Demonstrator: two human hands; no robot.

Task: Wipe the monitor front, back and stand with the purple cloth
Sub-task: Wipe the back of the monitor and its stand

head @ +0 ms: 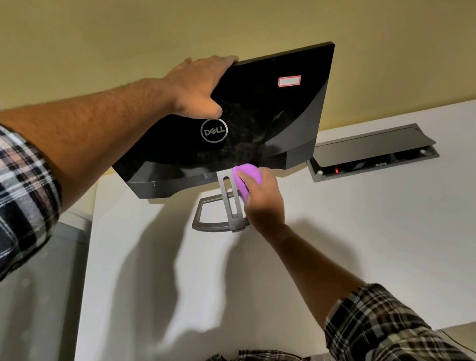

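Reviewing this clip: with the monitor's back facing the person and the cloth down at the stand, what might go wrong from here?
1. The left hand grips only the monitor at its top corner; pushing there may tip or twist it on its thin stand.
2. The right hand holding the purple cloth works beside the stand's neck, so a hard wipe could slide the base across the white desk.

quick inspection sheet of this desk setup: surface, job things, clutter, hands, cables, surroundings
surface: white desk, with an open cable hatch set in it
job's things: monitor with its glossy back to the camera; purple cloth at the top of the stand
clutter: nothing seen
grippers: left hand grips the monitor's upper edge; right hand holds the cloth
cables: thin dark cable at the desk's right edge
surroundings: yellow wall
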